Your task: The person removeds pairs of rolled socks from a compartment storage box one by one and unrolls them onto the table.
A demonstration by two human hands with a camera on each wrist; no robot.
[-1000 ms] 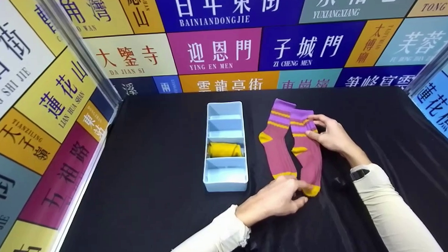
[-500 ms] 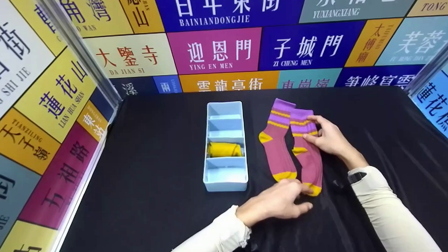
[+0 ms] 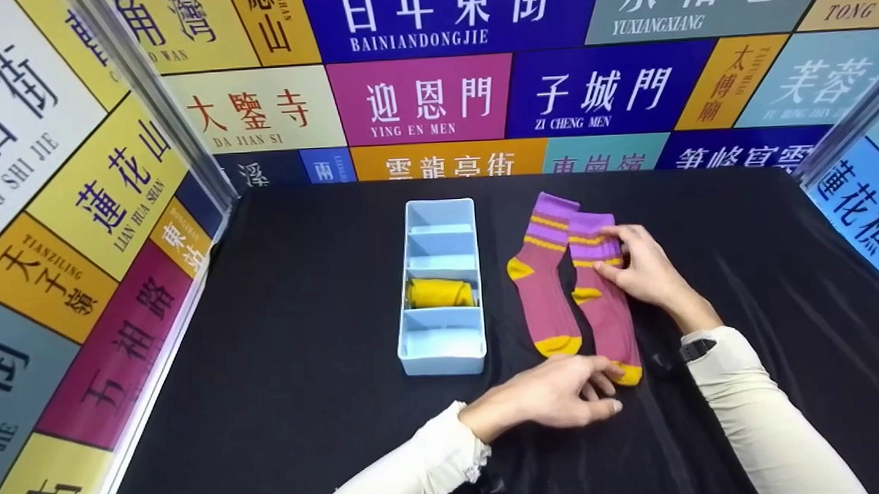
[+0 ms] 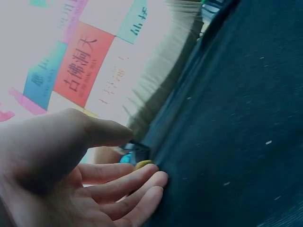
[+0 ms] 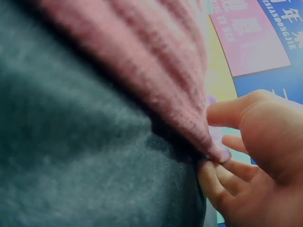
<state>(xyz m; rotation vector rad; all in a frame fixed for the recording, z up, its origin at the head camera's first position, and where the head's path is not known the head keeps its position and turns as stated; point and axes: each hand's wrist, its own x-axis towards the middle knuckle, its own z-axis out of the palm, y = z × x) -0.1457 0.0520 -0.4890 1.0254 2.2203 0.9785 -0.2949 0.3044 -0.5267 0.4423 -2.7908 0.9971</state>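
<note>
Two purple-and-rose socks with yellow stripes, heels and toes lie side by side in the head view: a left sock (image 3: 551, 294) and a right sock (image 3: 609, 321). At the right sock's toe, my left hand (image 3: 562, 395) rests with its fingers loosely extended; its thumb stands apart in the left wrist view. My right hand (image 3: 649, 269) touches the right sock's striped cuff, thumb and forefinger spread on it. The ribbed rose fabric (image 5: 142, 61) runs toward those fingertips in the right wrist view.
Left of the socks stands a light blue divided box (image 3: 444, 365) with a folded yellow item (image 3: 440, 294) in one compartment. Black cloth (image 3: 296, 340) covers the table. Panels printed with signs (image 3: 420, 101) rise at the back and both sides.
The right sock's toe end has shifted a little to the right, away from the left sock, and my left hand has moved slightly with it. My right hand has stayed at the cuff.
</note>
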